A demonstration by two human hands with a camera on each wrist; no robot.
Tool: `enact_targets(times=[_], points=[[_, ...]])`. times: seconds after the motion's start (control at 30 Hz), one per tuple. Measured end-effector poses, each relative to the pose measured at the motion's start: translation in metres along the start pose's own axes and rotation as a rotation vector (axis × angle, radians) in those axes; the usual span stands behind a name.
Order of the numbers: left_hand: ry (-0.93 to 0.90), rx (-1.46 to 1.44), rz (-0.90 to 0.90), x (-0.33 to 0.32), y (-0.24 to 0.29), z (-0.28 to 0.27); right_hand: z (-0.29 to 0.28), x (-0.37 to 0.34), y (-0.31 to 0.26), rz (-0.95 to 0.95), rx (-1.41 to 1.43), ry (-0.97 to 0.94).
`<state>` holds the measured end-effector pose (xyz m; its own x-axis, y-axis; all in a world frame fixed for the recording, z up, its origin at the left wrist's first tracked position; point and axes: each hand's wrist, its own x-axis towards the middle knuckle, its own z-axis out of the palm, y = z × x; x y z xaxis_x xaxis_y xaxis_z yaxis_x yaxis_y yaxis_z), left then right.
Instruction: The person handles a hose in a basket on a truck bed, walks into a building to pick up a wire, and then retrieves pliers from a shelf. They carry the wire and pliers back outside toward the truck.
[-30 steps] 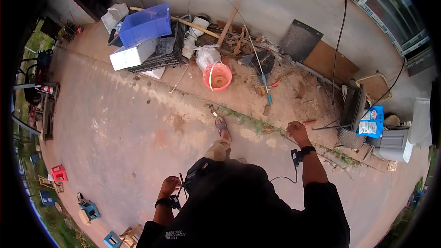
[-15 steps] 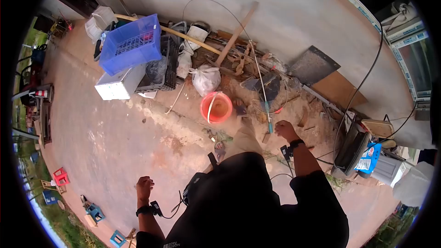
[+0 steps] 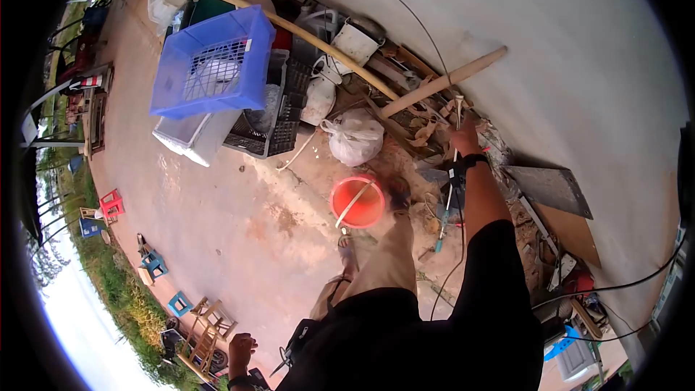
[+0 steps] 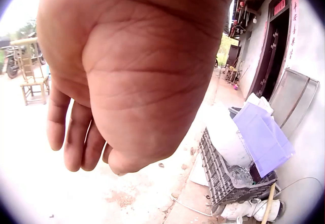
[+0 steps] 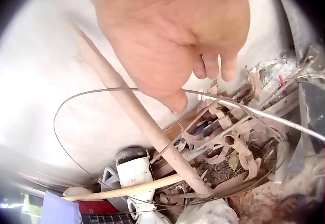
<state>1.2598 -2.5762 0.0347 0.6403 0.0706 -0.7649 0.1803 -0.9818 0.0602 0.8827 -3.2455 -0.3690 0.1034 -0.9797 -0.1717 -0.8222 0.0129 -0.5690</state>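
My right hand [image 3: 465, 134] reaches toward the wall, right at the upper end of a thin white pole [image 5: 284, 121]. In the right wrist view its fingers hang loosely bent, with the thumb tip close over the pole's end and a thin dark wire [image 5: 71, 99]. The pole's teal lower end [image 3: 439, 245] rests near the ground. Beside this hand a thick wooden stick [image 3: 441, 83] leans on the wall. Low at the body's left side is my left hand [image 3: 242, 351], its fingers relaxed and holding nothing in the left wrist view.
A red bucket [image 3: 358, 201] stands by my feet, with a tied white plastic bag [image 3: 353, 137] behind it. A blue crate [image 3: 213, 65] and a black crate [image 3: 289, 112] are stacked at the left. Grey and brown boards [image 3: 554, 188] lean on the right.
I have stepped toward the wall, and the view has turned. My right hand has moved forward to the upper end of the pole; the left hand has dropped lower in view.
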Motion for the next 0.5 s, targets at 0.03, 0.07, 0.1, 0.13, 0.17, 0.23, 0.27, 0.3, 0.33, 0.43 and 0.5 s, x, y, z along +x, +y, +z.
enact_targets(times=[0.03,0.07,0.1,0.13,0.17,0.23,0.27,0.3,0.33,0.43,0.5], points=[[0.010,-0.015,-0.004,-0.003,0.001,0.002,0.008,0.004,-0.001,0.005,0.090,-0.032],[0.013,-0.015,-0.019,-0.006,0.009,0.006,0.010,0.009,-0.003,0.005,0.090,-0.047],[0.007,-0.024,-0.013,-0.008,0.016,0.010,0.010,0.011,-0.006,0.058,0.115,-0.094],[-0.001,-0.036,-0.005,-0.010,0.022,0.014,0.007,0.013,-0.010,0.109,0.138,-0.138],[-0.012,-0.041,-0.006,-0.012,0.034,0.018,-0.001,0.016,-0.018,0.102,0.132,-0.142],[-0.024,-0.056,0.016,-0.010,0.050,0.025,-0.019,0.012,-0.036,0.013,-0.071,-0.453],[-0.028,-0.065,0.045,-0.009,0.057,0.027,-0.025,0.006,-0.046,0.008,-0.076,-0.454],[-0.037,-0.055,0.059,-0.008,0.064,0.029,-0.029,-0.001,-0.057,0.045,0.229,-0.449],[-0.039,-0.062,0.060,-0.007,0.067,0.030,-0.033,-0.007,-0.070,0.081,0.531,-0.438],[-0.031,-0.087,0.143,-0.002,0.078,0.029,-0.053,0.005,-0.119,-0.050,0.646,-0.370],[-0.037,-0.103,0.179,0.001,0.084,0.027,-0.088,0.010,-0.172,-0.130,0.682,-0.340]])
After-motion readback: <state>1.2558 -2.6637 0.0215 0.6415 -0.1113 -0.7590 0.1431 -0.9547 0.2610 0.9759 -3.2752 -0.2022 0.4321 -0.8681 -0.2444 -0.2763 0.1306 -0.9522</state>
